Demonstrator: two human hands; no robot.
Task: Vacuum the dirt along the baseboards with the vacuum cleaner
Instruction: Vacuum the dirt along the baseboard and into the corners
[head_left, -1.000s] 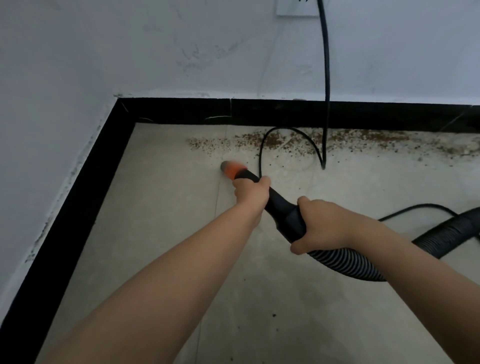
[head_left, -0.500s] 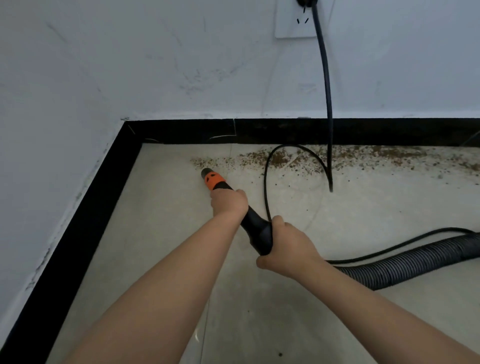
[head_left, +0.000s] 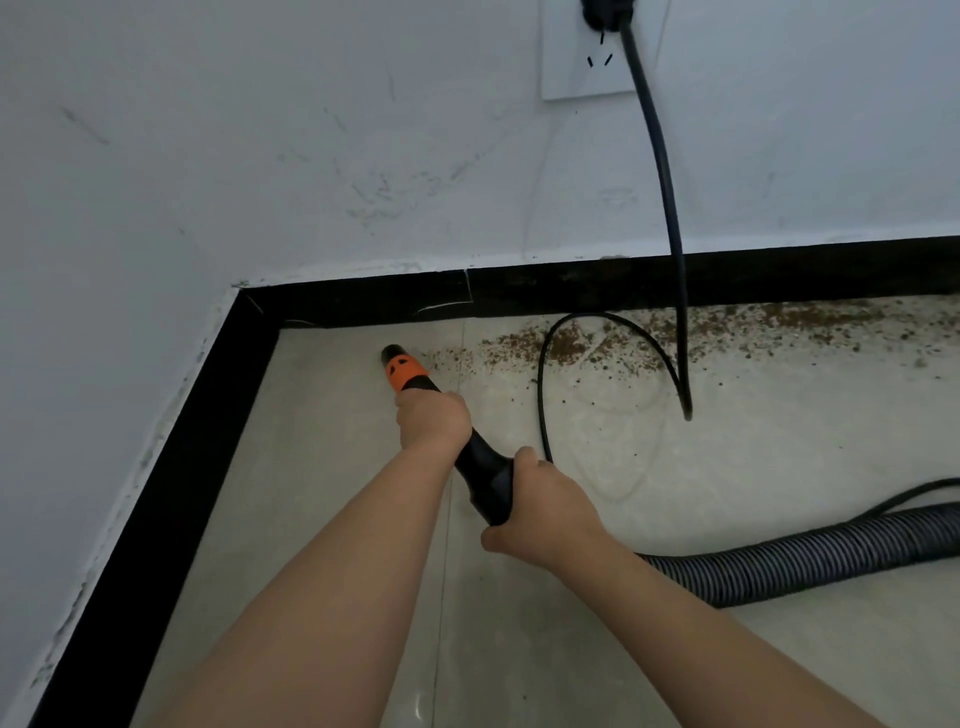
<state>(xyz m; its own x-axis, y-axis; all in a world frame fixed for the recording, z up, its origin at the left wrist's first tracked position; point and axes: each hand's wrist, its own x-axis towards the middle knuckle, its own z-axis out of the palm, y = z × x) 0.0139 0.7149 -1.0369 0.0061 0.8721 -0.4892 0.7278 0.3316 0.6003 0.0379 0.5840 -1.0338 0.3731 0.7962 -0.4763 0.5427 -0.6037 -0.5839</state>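
Observation:
A black vacuum nozzle with an orange tip (head_left: 401, 367) points at the floor near the room's corner, at the left end of a band of brown dirt (head_left: 566, 345). The dirt runs rightward along the black baseboard (head_left: 571, 288) of the far wall. My left hand (head_left: 434, 422) grips the nozzle just behind the orange part. My right hand (head_left: 540, 506) grips the black handle further back, where the ribbed grey hose (head_left: 810, 558) begins.
A black power cord (head_left: 662, 171) hangs from a white wall socket (head_left: 587, 57), loops over the dirt and lies on the pale tiled floor (head_left: 727, 447). A second black baseboard (head_left: 171, 478) runs along the left wall.
The nozzle tip has moved left and toward the far wall, to the dirt band's left end. The view has tilted up, showing the socket. The leftmost dirt looks thinner.

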